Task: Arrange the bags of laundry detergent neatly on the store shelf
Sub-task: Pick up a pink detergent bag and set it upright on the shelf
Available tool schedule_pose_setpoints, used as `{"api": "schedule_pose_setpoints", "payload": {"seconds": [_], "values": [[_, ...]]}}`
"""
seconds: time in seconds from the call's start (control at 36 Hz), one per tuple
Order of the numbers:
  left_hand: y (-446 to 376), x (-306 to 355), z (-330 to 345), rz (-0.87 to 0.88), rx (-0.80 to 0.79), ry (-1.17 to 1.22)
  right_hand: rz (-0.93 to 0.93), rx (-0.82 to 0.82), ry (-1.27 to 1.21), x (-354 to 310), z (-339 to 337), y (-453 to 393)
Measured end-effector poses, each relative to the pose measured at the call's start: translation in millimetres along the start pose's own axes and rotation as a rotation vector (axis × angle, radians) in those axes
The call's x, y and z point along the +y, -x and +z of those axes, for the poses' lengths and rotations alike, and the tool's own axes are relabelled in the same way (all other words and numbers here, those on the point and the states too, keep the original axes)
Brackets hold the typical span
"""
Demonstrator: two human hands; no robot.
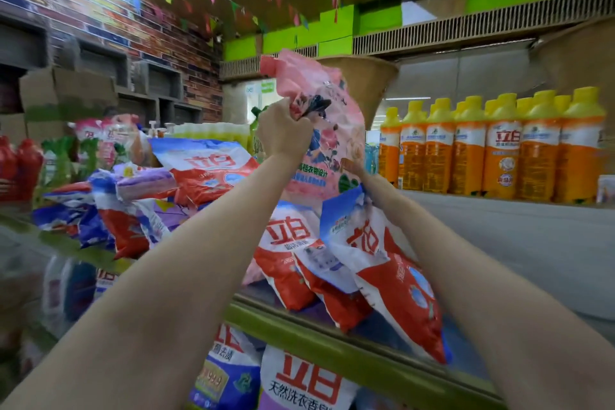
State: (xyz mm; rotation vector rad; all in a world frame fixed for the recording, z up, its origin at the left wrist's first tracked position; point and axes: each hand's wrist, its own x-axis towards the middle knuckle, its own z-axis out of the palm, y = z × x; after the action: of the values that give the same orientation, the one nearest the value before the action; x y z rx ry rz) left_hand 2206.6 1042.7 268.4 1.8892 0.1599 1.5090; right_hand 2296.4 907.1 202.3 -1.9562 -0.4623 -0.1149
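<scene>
A pink flowered detergent bag (327, 130) is held up above the shelf. My left hand (283, 130) grips its upper middle, fingers curled into the crumpled plastic. My right hand (354, 168) pinches the bag's lower right edge; most of that hand is hidden behind the bags. Below them, three red, white and blue detergent bags (382, 260) lean against each other near the shelf's green front edge (332, 339). More such bags (199, 170) and purple ones lie in a loose heap to the left.
Orange bottles with yellow caps (499, 150) stand in rows at the back right, with bare white shelf (515, 243) before them. Red bottles (20, 163) are at the far left. More detergent bags (299, 383) fill the shelf below. Cardboard boxes (60, 93) sit at upper left.
</scene>
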Motion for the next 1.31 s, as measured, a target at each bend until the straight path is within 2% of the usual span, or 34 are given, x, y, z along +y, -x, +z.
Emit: {"api": "schedule_pose_setpoints", "payload": {"seconds": [0.14, 0.25, 0.39, 0.47, 0.56, 0.75, 0.83, 0.92, 1.03, 1.17, 1.22, 1.31], "values": [[-5.3, 30.1, -3.7, 0.050, 0.025, 0.089, -0.063, 0.037, -0.213, 7.5, -38.2, -11.8], [-10.4, 44.9, 2.6, 0.049, 0.081, 0.134, -0.158, -0.020, -0.311, -5.6, -61.5, 0.1], [-4.9, 57.8, 3.1, -0.040, 0.054, 0.214, -0.202, -0.090, -0.557, -8.0, -88.1, 21.3], [5.6, 60.8, 5.4, -0.091, -0.028, 0.292, -0.178, -0.191, -0.621, -0.1, -103.8, 34.6], [23.0, 65.9, 10.4, -0.130, -0.118, 0.433, -0.134, -0.195, -0.633, 10.6, -115.6, 54.2], [60.9, 84.1, 26.3, -0.323, -0.230, 0.603, -0.222, 0.090, -0.654, 30.4, -146.7, 87.7], [82.0, 98.2, 27.9, -0.386, -0.433, 0.736, -0.245, 0.202, -0.704, 35.0, -169.4, 100.9], [99.5, 98.0, 30.8, -0.413, -0.632, 0.890, -0.271, 0.235, -0.685, 36.7, -186.9, 120.0], [121.3, 101.3, 29.0, -0.483, -0.854, 0.876, -0.287, 0.228, -0.663, 41.8, -207.3, 145.4], [151.9, 128.7, 27.2, -0.404, -0.970, 0.774, -0.236, 0.233, -0.609, 49.2, -228.6, 179.8], [162.0, 138.8, 27.1, -0.394, -1.005, 0.801, -0.217, 0.235, -0.587, 51.8, -235.5, 194.5], [174.3, 148.4, 30.9, -0.426, -0.985, 0.836, -0.185, 0.282, -0.540, 56.0, -247.0, 215.6]]}}
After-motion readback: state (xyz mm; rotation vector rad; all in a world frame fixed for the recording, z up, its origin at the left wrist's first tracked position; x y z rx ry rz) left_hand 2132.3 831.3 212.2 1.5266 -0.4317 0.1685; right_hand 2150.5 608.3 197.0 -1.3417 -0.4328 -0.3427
